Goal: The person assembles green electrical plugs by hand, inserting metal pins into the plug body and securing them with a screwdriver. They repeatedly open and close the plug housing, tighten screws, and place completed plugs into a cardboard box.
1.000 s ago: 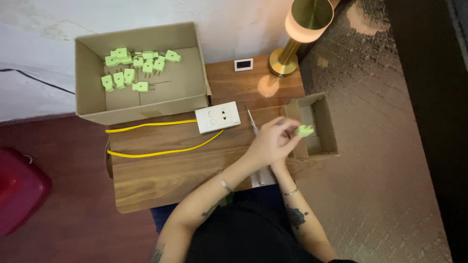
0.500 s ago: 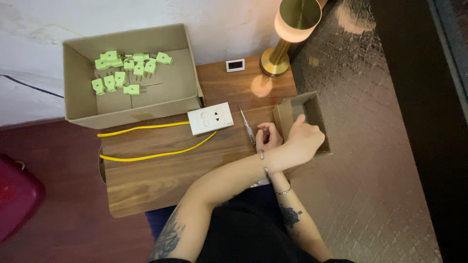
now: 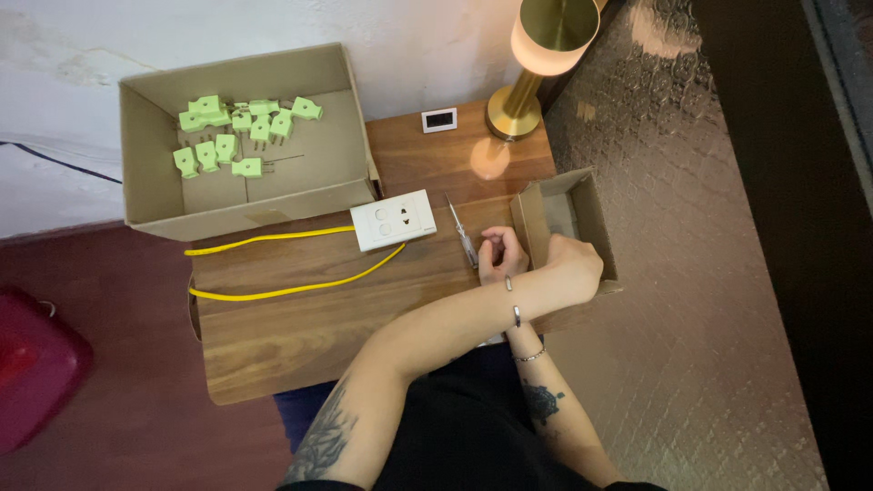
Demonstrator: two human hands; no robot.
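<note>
My left hand (image 3: 575, 265) reaches across my body, and its fingers curl over the near wall of a small open cardboard box (image 3: 596, 214) at the table's right edge. What the fingers hold is hidden. My right hand (image 3: 497, 254) rests on the wooden table (image 3: 300, 327) under my left forearm. Its fingers are curled with nothing seen in them, just right of a small screwdriver (image 3: 462, 232). A white socket plate (image 3: 393, 219) with a yellow wire (image 3: 273, 289) lies to the left.
A large open cardboard box (image 3: 145, 195) at the back left holds several light-green plugs (image 3: 238, 132). A brass lamp (image 3: 532, 64) and a small white device (image 3: 439, 120) stand at the back. A red object (image 3: 32, 364) sits on the floor at the left.
A green plug seen near the small box one second ago is out of sight now. My left hand has moved right and down onto the small box's near wall.
</note>
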